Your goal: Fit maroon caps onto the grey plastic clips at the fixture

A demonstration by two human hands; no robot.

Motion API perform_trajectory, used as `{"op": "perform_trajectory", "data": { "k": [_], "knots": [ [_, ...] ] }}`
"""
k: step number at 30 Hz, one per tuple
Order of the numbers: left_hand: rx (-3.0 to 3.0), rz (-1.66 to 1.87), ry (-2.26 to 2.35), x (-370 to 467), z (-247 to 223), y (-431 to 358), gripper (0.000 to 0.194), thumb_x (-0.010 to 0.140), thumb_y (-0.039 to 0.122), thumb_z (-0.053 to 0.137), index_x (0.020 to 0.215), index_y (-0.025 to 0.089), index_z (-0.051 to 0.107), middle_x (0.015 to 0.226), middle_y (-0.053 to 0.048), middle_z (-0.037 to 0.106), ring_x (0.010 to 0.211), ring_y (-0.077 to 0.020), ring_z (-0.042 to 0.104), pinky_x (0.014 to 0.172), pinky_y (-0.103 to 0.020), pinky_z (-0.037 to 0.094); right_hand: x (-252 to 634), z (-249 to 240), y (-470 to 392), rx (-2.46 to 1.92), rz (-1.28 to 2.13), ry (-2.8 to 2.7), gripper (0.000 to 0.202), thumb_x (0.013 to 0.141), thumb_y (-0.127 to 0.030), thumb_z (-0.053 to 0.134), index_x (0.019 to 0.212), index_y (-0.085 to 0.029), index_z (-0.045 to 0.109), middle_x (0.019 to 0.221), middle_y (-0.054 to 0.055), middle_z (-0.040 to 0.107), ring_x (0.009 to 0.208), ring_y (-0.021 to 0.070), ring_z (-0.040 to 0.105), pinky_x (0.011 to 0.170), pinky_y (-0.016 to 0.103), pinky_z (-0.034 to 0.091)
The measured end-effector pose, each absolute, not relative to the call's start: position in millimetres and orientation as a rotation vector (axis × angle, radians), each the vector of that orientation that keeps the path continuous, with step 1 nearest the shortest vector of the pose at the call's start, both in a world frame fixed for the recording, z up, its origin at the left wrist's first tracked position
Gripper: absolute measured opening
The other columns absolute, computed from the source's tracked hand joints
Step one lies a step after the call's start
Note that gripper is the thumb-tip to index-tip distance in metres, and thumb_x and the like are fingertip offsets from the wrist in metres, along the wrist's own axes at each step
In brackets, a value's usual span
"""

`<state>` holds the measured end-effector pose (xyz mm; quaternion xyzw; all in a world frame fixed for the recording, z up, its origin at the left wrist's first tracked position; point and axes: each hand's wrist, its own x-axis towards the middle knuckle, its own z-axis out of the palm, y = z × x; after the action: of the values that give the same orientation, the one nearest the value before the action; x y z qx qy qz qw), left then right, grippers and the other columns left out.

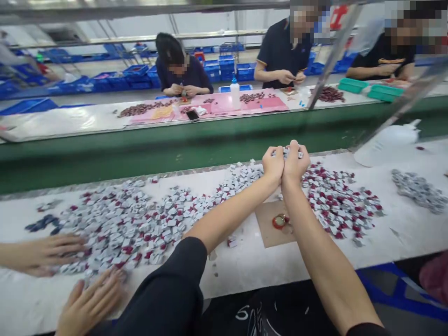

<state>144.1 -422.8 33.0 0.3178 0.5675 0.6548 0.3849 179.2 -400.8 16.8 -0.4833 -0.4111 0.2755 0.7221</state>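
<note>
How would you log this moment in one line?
left grip: cupped | right grip: cupped alongside | held: small pieces | left heap, right heap: on table

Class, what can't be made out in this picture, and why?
Head view: how many pieces the left hand and right hand hold; cupping hides some.
Head view: right part of the brown card; right forearm covers it.
Head view: neighbour's farther hand; details blurred.

The loose pieces [168,223] on the near counter [245,275] look like smooth, matt plastic. The far counter [70,119] shines glossily at left. The white container [387,142] at right and the far bottle [234,96] look like smooth plastic; the brown sheet [266,237], matt cardboard; the near black sleeve [171,280], dull cloth; the slanted post [335,56], smooth metal.
</note>
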Motion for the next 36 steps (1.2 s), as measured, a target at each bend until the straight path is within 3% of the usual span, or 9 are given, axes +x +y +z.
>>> {"op": "perform_trajectory", "data": {
  "k": [3,7,12,20,26,30,36],
  "knots": [
    [0.821,1.614,1.616,122.1,16.9,-415.9,0.03,0.107,0.019,0.06,0.077,0.024,0.057,0.093,-0.001,0.075,0.097,-0.0193,0.071,0.089,-0.026,0.051,158.5,-9.4,-384.8,-1.071,0.713,-0.909,0.046,0.097,-0.064,0.07,0.075,-0.025,0.064,0.073,-0.003,0.064,0.076,0.019,0.065,0.077,0.032,0.057],
    [0.917,1.456,1.8,106.4,7.2,-416.6,0.034,0.106,0.021,0.066,0.074,0.026,0.057,0.1,-0.004,0.083,0.108,-0.0239,0.075,0.098,-0.03,0.054,144.3,-39.5,-374.3,-1.071,0.845,-0.878,0.041,0.102,-0.059,0.057,0.075,-0.027,0.053,0.071,-0.004,0.055,0.072,0.0194,0.064,0.072,0.034,0.06],
    [1.092,1.221,1.925,98.9,11.9,-414.7,0.026,0.108,0.019,0.064,0.083,0.026,0.066,0.115,-0.011,0.086,0.127,-0.0298,0.076,0.111,-0.036,0.054,148.1,-56.9,-365.7,-1.036,0.93,-0.94,0.04,0.099,-0.061,0.058,0.078,-0.03,0.044,0.074,-0.004,0.048,0.074,0.0214,0.063,0.072,0.036,0.061],
    [1.325,0.947,1.967,95.1,16.8,-411.4,0.018,0.105,0.021,0.063,0.09,0.022,0.073,0.127,-0.021,0.085,0.131,-0.0386,0.075,0.112,-0.044,0.055,179.9,-60.5,-369.7,-1.024,0.903,-1.201,0.037,0.093,-0.058,0.067,0.078,-0.026,0.056,0.079,-0.005,0.06,0.084,0.0181,0.062,0.086,0.032,0.054],
    [1.449,0.786,1.99,94.1,19.3,-413.4,0.01,0.101,0.018,0.065,0.098,0.021,0.074,0.121,-0.018,0.086,0.125,-0.0354,0.077,0.106,-0.037,0.055,193.6,-57.2,-378.2,-1.015,0.893,-1.374,0.016,0.093,-0.038,0.063,0.084,-0.025,0.066,0.093,0.0,0.07,0.101,0.0233,0.065,0.103,0.038,0.05],
    [1.547,0.689,1.962,91.4,23.9,-417.5,0.023,0.096,0.009,0.065,0.114,0.019,0.076,0.13,-0.019,0.083,0.129,-0.0364,0.074,0.109,-0.038,0.053,203.1,-50.2,-377.7,-1.007,0.884,-1.542,0.008,0.089,-0.026,0.061,0.086,-0.026,0.069,0.097,0.002,0.075,0.106,0.0248,0.066,0.108,0.039,0.05],
    [1.663,0.553,1.897,81.8,30.8,-421.4,0.038,0.089,0.002,0.063,0.124,0.015,0.073,0.132,-0.02,0.079,0.122,-0.0376,0.073,0.103,-0.04,0.053,219.3,-37.6,-372.3,-0.979,0.916,-1.78,0.015,0.086,-0.019,0.059,0.088,-0.026,0.072,0.106,0.005,0.08,0.113,0.0257,0.069,0.109,0.041,0.052]
  ]
}}
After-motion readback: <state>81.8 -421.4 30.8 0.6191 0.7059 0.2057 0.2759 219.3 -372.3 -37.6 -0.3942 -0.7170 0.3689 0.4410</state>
